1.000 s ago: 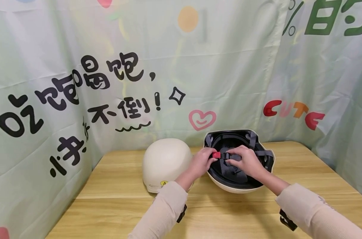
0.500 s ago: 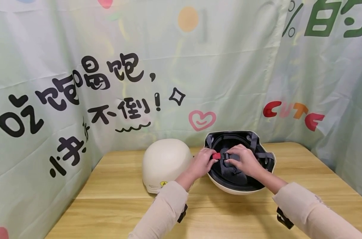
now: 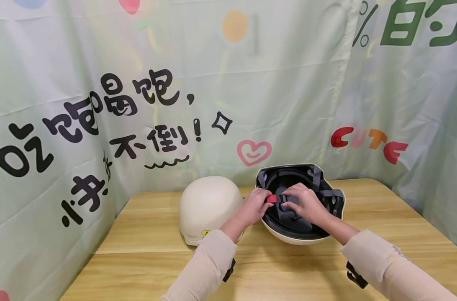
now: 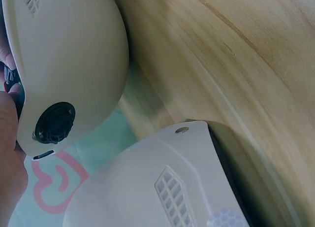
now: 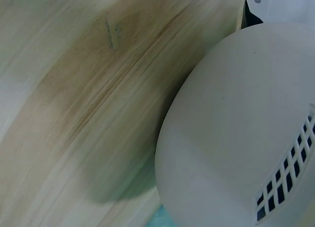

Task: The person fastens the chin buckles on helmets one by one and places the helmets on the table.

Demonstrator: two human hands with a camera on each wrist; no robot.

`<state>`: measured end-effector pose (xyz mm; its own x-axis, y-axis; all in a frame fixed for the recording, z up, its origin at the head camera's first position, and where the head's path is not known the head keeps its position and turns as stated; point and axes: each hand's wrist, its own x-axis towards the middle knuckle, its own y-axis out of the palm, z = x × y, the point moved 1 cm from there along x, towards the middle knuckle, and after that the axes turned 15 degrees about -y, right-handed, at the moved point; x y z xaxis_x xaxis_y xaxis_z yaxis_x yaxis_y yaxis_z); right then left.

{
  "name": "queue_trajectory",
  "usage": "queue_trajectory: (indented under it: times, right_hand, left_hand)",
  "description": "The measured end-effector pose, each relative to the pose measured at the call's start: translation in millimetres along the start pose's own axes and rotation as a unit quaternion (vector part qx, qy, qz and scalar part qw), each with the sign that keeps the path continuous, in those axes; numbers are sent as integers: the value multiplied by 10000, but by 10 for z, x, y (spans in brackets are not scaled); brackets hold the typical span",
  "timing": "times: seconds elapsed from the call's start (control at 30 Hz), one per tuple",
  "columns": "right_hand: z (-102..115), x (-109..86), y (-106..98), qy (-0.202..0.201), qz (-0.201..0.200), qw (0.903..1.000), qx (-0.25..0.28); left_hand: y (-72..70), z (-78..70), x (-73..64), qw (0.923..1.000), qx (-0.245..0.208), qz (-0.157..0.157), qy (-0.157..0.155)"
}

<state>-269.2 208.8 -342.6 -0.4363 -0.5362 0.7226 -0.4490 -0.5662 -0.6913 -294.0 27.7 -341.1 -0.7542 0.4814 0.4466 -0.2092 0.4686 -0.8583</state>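
Note:
A cream helmet (image 3: 294,239) lies upturned on the table, its black lining and grey straps (image 3: 316,177) facing up. Over its opening, my left hand (image 3: 255,205) pinches the red part of a strap buckle (image 3: 271,198) between thumb and fingers. Just right of it, my right hand (image 3: 304,203) pinches the black buckle piece (image 3: 283,198) on the other strap. The two hands face each other with the buckle between them. In the left wrist view, fingers (image 4: 7,106) show at the helmet's rim, beside a black round dial (image 4: 55,122). The right wrist view shows only the shells, with the hand hidden.
A second cream helmet (image 3: 210,205), dome up with a yellow sticker (image 3: 206,233), stands left of the upturned one, partly behind my left forearm. Both are on a wooden table (image 3: 288,276). A printed fabric curtain (image 3: 288,96) hangs behind the table and along its sides.
Both hands keep their grip on the buckle parts. My right forearm has shifted slightly left, and the head view has moved a little. The helmets stay in place.

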Motion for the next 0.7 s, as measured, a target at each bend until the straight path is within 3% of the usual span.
queue_trajectory:
  times: [0.13, 0.4, 0.7]
  right_hand:
    - [8, -18, 11, 72, 25, 10000, 4]
    - [37, 6, 40, -57, -76, 9999, 44]
    - [35, 41, -18, 152, 318, 9994, 70]
  left_hand:
    - [-2, -4, 1, 9999, 111, 22, 84]
    - [1, -8, 5, 9997, -240, 35, 36]
    - [1, -13, 31, 9991, -387, 111, -104]
